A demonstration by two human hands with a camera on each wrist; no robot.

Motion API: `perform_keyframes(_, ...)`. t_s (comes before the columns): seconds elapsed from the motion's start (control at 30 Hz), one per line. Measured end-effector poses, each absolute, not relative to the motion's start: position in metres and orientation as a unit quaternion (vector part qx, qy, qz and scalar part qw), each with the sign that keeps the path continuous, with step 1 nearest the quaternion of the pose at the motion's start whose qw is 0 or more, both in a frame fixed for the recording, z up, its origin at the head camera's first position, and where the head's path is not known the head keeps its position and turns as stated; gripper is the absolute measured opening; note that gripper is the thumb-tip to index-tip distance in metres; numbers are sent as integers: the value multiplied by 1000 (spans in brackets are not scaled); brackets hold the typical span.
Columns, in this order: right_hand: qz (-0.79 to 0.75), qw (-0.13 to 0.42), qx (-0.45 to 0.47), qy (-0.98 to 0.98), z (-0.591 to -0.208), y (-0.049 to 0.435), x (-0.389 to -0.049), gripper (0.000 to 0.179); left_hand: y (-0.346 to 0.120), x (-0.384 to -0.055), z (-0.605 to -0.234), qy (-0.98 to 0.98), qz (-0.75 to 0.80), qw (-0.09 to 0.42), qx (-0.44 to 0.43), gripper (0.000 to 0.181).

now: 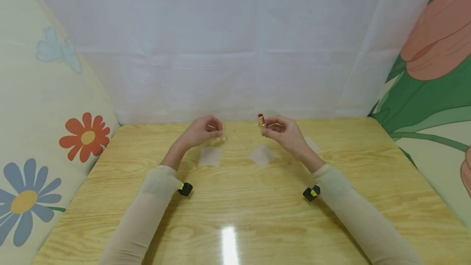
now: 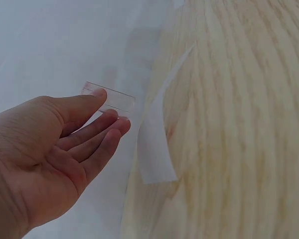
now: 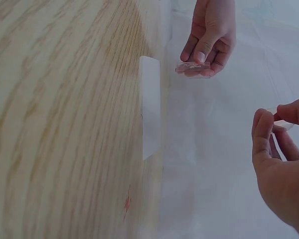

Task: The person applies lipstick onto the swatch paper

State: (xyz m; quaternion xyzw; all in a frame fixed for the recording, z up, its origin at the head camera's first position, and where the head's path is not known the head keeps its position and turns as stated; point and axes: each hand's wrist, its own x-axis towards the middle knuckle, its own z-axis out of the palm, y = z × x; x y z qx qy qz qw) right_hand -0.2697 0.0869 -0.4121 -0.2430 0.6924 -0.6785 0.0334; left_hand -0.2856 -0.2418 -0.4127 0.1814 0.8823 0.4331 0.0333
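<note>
My left hand (image 1: pixel 200 132) pinches a small clear plastic cap (image 2: pixel 118 101) between thumb and fingers, above the far part of the table. Faint lettering shows on the cap in the right wrist view. Across from it, my right hand (image 1: pixel 287 135) holds a lipstick (image 1: pixel 261 120) upright by its lower part, with the gold tube and red tip uncovered. In the right wrist view the fingers hide most of the lipstick; only a pale clear bit of its base shows. Cap and lipstick are apart, with a gap between the two hands.
On the wooden table (image 1: pixel 235 199) lie a white paper square (image 1: pixel 209 157) below the left hand, another paper square (image 1: pixel 262 157) in the middle, and a third paper piece (image 1: pixel 313 144) partly behind the right hand. A red smear (image 3: pixel 127 201) marks the wood. A white cloth (image 1: pixel 235 52) hangs behind.
</note>
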Motion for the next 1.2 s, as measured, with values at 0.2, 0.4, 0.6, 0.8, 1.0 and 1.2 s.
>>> perform_keyframes(0.2,-677,34,-242,694,-413,86,-270,28,-242,-286,-415,886,425,39,184,19)
perform_keyframes(0.4,-676,33,-242,695,-414,86,-269,27,-243,-285,-419,892,412,46,182,20)
perform_keyframes(0.6,-675,36,-240,697,-413,86,-269,28,-244,-287,-421,898,398,49,180,20)
perform_keyframes(0.8,-673,37,-239,699,-413,86,-270,28,-245,-288,-422,903,390,48,176,21)
perform_keyframes(1.0,-669,33,-248,700,-414,86,-271,27,-245,-288,-423,903,389,53,177,26)
perform_keyframes(1.2,-664,32,-246,705,-414,87,-270,28,-245,-286,-421,900,392,73,174,45)
